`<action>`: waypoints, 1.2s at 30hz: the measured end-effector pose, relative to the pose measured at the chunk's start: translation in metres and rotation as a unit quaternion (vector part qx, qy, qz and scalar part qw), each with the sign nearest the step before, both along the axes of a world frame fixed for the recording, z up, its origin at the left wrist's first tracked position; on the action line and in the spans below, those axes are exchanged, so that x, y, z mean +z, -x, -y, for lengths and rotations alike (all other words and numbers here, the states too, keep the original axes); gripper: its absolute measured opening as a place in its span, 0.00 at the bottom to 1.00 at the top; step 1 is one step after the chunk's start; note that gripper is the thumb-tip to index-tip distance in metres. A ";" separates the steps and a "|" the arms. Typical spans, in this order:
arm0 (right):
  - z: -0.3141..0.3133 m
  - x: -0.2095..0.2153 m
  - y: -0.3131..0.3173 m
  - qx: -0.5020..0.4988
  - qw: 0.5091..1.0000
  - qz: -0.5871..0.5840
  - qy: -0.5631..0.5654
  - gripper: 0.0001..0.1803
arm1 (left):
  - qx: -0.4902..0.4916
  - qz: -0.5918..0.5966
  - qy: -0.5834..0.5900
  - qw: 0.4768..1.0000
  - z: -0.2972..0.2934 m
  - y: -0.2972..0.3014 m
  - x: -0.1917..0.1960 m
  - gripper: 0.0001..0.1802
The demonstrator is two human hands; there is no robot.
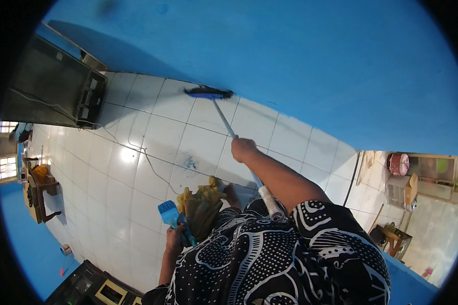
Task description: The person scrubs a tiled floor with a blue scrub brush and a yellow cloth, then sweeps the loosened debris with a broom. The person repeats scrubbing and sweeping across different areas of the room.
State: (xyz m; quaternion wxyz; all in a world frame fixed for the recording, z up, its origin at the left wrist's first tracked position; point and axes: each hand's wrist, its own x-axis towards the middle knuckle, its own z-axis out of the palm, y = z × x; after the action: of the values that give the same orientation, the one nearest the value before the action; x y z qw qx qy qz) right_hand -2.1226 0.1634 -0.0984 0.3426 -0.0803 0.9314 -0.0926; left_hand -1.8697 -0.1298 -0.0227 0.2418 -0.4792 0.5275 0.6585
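Observation:
My right hand (244, 149) is closed around the pale handle of a broom (227, 120), reaching forward and away from my body. The broom's blue head with dark bristles (208, 93) rests on the floor against the foot of the blue wall. The handle's wrapped, whitish end (271, 201) lies close to my body. Low on the left, my left hand (175, 238) is closed around a blue brush-like tool (168, 212), wide and light blue at its upper end. Beside it a crumpled yellow-brown cloth or bag (202, 203) hangs or lies near my bare foot (232, 195).
White tiles (107, 188) cover the floor, with a blue smudge (189, 161) on them. A thin cable (155, 170) runs from a large dark cabinet (46, 84) at the left. Wooden furniture (35, 193) stands far left. Through a doorway at right are a pink container (398, 164) and a box (409, 189).

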 end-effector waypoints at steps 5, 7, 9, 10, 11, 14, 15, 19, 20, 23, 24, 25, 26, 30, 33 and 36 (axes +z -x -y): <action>0.003 -0.003 -0.078 0.047 0.986 0.152 0.050 0.19 | -0.055 0.006 0.017 0.998 -0.006 0.018 0.018 0.05; -0.013 0.014 -0.101 0.046 0.971 0.201 0.119 0.17 | -0.073 -0.012 0.018 0.997 -0.004 0.021 0.019 0.06; -0.051 0.025 -0.132 0.001 0.962 0.142 0.235 0.15 | -0.086 -0.047 0.000 0.995 0.001 0.023 0.006 0.06; -0.071 0.025 -0.149 -0.025 0.950 0.082 0.300 0.14 | -0.043 -0.030 -0.007 0.999 0.003 0.023 -0.008 0.07; -0.077 0.053 -0.148 -0.152 0.928 0.185 0.286 0.13 | -0.045 -0.022 0.004 0.999 0.010 0.024 -0.008 0.07; -0.116 0.092 -0.161 -0.379 0.862 0.247 0.230 0.13 | -0.053 -0.026 0.006 0.998 0.016 0.033 -0.023 0.07; -0.133 0.095 -0.172 -0.382 0.889 0.182 0.177 0.14 | -0.067 -0.029 0.007 0.997 0.011 0.038 -0.023 0.07; -0.219 0.068 -0.259 -0.362 0.930 -0.063 0.002 0.12 | -0.111 -0.029 0.008 0.993 -0.002 0.060 -0.026 0.07; -0.237 0.075 -0.274 -0.398 0.917 -0.011 -0.020 0.11 | -0.123 -0.028 0.012 0.992 -0.004 0.065 -0.023 0.08; -0.300 0.064 -0.350 -0.428 0.894 0.040 -0.128 0.13 | -0.155 -0.033 0.015 0.987 -0.012 0.075 -0.014 0.08; -0.331 0.047 -0.386 -0.316 0.921 0.145 -0.176 0.12 | -0.168 -0.036 0.010 0.985 -0.017 0.079 -0.012 0.08; -0.364 0.030 -0.425 -0.189 0.932 0.233 -0.205 0.12 | -0.183 -0.029 0.000 0.983 -0.025 0.081 -0.013 0.08; -0.376 0.018 -0.448 -0.125 0.927 0.292 -0.198 0.12 | -0.195 -0.023 0.002 0.981 -0.027 0.083 -0.008 0.08; -0.377 -0.003 -0.501 -0.036 0.914 0.374 -0.153 0.09 | -0.215 -0.023 0.006 0.976 -0.033 0.085 -0.010 0.09; -0.322 -0.027 -0.532 0.051 0.938 0.313 -0.141 0.07 | -0.251 -0.040 0.012 0.967 -0.041 0.092 -0.016 0.10; -0.236 0.010 -0.487 -0.243 0.925 0.291 -0.003 0.15 | -0.252 -0.017 0.013 0.967 -0.057 0.103 0.006 0.07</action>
State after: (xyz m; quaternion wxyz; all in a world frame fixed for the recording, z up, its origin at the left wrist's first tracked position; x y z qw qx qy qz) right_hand -1.6359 0.3998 -0.0886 0.5662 0.1803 0.7816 -0.1898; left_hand -1.9724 -0.0727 -0.0170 0.3852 -0.3225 0.6438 0.5771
